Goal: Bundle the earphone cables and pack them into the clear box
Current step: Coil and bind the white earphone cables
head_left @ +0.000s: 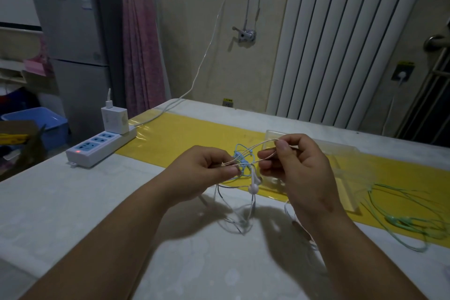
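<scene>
I pinched a pale beige earphone cable (263, 144) with both hands just above the table (97, 202), in the middle of the frame. My left hand (207, 168) gripped several strands of it between curled thumb and forefinger, and my right hand (297, 170) was closed on the far end of the loop, thumb on top, so the strands ran taut and slanted upward from left to right. An earbud (253, 188) hung below the gap between my hands, and the rest of that cable trailed down in loose loops onto the white tabletop, lower centre. A light blue earphone cable (238, 155) sat in a small tangle behind the stretched strands – whether it touched them, I could not tell. The clear box (345, 153) lay on the yellow runner (190, 134) right of centre, partly hidden behind my right hand. A mint green earphone cable (401, 221) sprawled uncoiled at the right edge, partly on the runner and partly on the white surface, near the box. At the left of the table stood a white power strip (99, 146) with a charger (114, 119) plugged into its far end – its red light glowed. A grey fridge (78, 44) filled the upper left and a white radiator (341, 44) the upper right.
</scene>
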Demonstrator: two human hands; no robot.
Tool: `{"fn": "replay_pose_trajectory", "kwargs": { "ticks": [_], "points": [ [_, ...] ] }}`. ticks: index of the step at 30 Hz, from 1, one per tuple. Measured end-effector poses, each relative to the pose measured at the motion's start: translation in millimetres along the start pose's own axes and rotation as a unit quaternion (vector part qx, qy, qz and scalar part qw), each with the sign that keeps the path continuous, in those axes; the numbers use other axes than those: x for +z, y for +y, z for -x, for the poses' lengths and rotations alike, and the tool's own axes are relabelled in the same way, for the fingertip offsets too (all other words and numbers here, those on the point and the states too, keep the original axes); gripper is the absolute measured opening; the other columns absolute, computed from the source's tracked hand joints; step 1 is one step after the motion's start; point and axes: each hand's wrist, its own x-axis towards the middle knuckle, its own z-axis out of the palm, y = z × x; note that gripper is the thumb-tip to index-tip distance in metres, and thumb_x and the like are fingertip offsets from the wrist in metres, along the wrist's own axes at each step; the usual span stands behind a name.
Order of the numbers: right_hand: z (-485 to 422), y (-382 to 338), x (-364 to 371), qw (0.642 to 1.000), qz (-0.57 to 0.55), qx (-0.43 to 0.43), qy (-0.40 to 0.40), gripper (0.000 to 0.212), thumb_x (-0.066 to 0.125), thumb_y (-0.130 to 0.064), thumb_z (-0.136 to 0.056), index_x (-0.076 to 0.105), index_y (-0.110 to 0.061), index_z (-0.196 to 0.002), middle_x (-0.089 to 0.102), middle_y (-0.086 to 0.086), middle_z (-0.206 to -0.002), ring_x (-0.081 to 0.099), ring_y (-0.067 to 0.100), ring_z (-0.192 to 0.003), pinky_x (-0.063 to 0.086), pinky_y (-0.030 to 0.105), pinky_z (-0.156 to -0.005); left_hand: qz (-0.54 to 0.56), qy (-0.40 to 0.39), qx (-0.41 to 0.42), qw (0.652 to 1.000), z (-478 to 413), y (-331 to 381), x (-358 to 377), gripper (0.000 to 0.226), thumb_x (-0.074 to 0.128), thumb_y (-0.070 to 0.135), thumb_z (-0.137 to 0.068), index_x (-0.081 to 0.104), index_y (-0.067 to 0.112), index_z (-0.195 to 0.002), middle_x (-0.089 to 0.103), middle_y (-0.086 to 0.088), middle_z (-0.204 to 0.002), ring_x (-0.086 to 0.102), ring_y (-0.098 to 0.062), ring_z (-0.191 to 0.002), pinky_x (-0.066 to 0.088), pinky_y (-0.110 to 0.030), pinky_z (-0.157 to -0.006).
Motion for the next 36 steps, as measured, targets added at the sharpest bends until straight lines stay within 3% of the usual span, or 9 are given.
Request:
{"fn": "replay_pose_trajectory", "kwargs": {
  "ticks": [5,10,13,15,18,22,25,30,36],
  "points": [
    [2.2,-0.2,2.3,0.999,-0.021,0.020,-0.013,0.011,0.048,-0.011,-0.099,0.054,-0.005,-0.091,0.071,0.009,-0.073,0.067,0.022,-0.063,0.058,0.033,-0.061,-0.010,0.016,0.010,1.000,-1.2,1.5,0.3,0.032,0.074,0.047,-0.067,0.073,0.020,-0.083,0.046,-0.010,-0.070,0.038,-0.019,-0.070,0.031,-0.033,-0.067],
    [6.0,-1.1,9.0,0.998,-0.035,0.032,-0.052,0.012,0.047,-0.009,-0.099,0.053,-0.005,-0.090,0.070,0.009,-0.075,0.070,0.023,-0.066,0.061,0.037,-0.066,-0.037,0.018,0.030,0.999,1.7,6.1,-0.1,0.037,0.074,0.049,-0.060,0.072,0.020,-0.083,0.027,-0.004,-0.060,0.026,-0.015,-0.059,0.021,-0.029,-0.055],
    [6.6,-1.8,10.9,0.996,-0.046,0.038,-0.059,0.013,0.046,-0.009,-0.099,0.053,-0.005,-0.089,0.070,0.011,-0.076,0.070,0.025,-0.068,0.061,0.040,-0.069,-0.046,0.017,0.033,0.998,2.5,7.6,-1.2,0.029,0.080,0.038,-0.065,0.072,0.016,-0.082,0.025,0.004,-0.055,0.023,-0.012,-0.055,0.019,-0.028,-0.053],
    [6.1,-1.7,11.3,0.996,-0.055,0.043,-0.061,0.013,0.046,-0.008,-0.099,0.053,-0.005,-0.089,0.070,0.012,-0.077,0.069,0.025,-0.068,0.060,0.037,-0.067,-0.051,0.006,0.031,0.998,2.8,8.3,-1.4,0.020,0.082,0.023,-0.071,0.073,0.010,-0.083,0.028,0.008,-0.050,0.025,-0.009,-0.050,0.020,-0.025,-0.052],
    [5.8,-1.7,10.9,0.996,-0.052,0.043,-0.062,0.012,0.046,-0.009,-0.099,0.053,-0.005,-0.089,0.070,0.012,-0.076,0.069,0.024,-0.066,0.060,0.036,-0.066,-0.038,-0.006,0.018,0.999,3.6,9.0,-0.4,0.008,0.073,0.002,-0.080,0.071,0.000,-0.087,0.051,0.009,-0.045,0.046,-0.001,-0.047,0.035,-0.016,-0.053],
    [6.7,0.8,9.4,0.998,-0.012,0.026,-0.065,0.011,0.048,-0.009,-0.098,0.054,-0.008,-0.089,0.070,0.008,-0.072,0.064,0.018,-0.061,0.056,0.031,-0.060,-0.009,-0.022,-0.006,1.000,2.7,6.6,-0.2,0.005,0.069,0.011,-0.073,0.066,0.008,-0.075,0.061,0.000,-0.061,0.053,-0.013,-0.061,0.042,-0.024,-0.061],
    [6.7,4.0,10.0,0.997,0.029,0.015,-0.069,0.010,0.050,-0.009,-0.098,0.055,-0.008,-0.088,0.069,0.005,-0.067,0.055,0.015,-0.056,0.049,0.027,-0.055,0.006,-0.032,-0.016,0.999,1.9,5.7,1.9,0.009,0.063,0.011,-0.071,0.061,0.003,-0.076,0.057,-0.003,-0.068,0.050,-0.013,-0.063,0.043,-0.023,-0.060],
    [5.9,6.2,9.4,0.996,0.059,0.015,-0.072,0.011,0.050,-0.011,-0.098,0.055,-0.011,-0.088,0.072,0.004,-0.071,0.060,0.015,-0.061,0.049,0.029,-0.058,0.029,-0.039,-0.029,0.998,1.8,6.0,4.3,0.009,0.057,0.011,-0.072,0.054,0.004,-0.078,0.050,0.003,-0.064,0.044,-0.010,-0.059,0.040,-0.018,-0.057],
    [7.0,2.2,10.0,0.997,0.024,0.034,-0.063,0.012,0.048,-0.010,-0.099,0.053,-0.011,-0.088,0.070,0.003,-0.068,0.065,0.018,-0.058,0.054,0.032,-0.055,0.040,-0.051,-0.053,0.997,3.5,7.9,4.2,0.007,0.060,0.014,-0.080,0.054,0.010,-0.079,0.058,-0.001,-0.062,0.049,-0.007,-0.052,0.035,-0.017,-0.049]
  ]
}}
